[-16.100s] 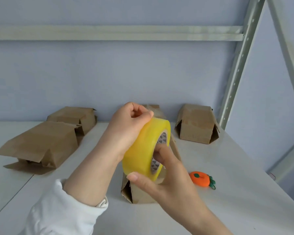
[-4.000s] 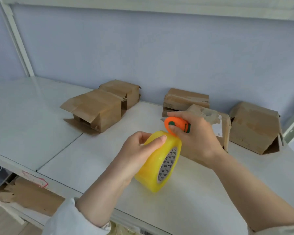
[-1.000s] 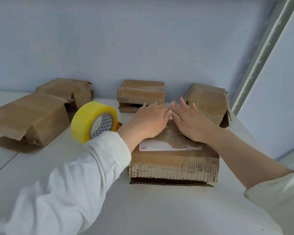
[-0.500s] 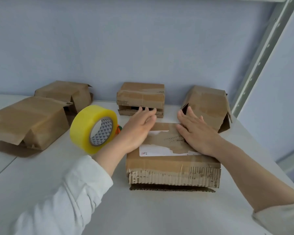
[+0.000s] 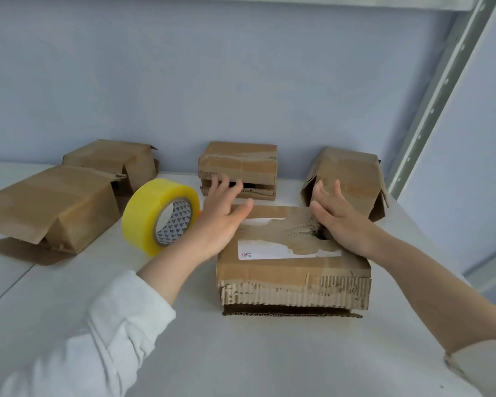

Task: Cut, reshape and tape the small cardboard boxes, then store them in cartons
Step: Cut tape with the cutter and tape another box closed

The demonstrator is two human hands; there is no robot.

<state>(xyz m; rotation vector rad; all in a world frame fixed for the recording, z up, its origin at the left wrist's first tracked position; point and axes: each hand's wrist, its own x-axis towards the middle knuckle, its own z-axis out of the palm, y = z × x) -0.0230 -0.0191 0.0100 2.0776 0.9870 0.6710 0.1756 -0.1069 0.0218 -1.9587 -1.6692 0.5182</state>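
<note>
A flat brown cardboard box [image 5: 292,265] with a torn white label lies on the white shelf in front of me. My left hand [image 5: 219,217] hovers over its far left corner with straight spread fingers. At the far right corner, my right hand [image 5: 337,217] rests on the box top, fingers straight and spread. A yellow tape roll [image 5: 161,216] stands on edge just left of my left hand. A sliver of the orange cutter shows behind the roll.
Four more worn cardboard boxes sit toward the back: a large one [image 5: 52,207] at left, one [image 5: 112,161] behind it, one [image 5: 238,169] at centre by the wall, one [image 5: 347,179] at right. A metal shelf upright [image 5: 435,93] rises at right.
Both hands slid apart from the middle of the box top toward its far corners. The left hand has lifted slightly off the cardboard.
</note>
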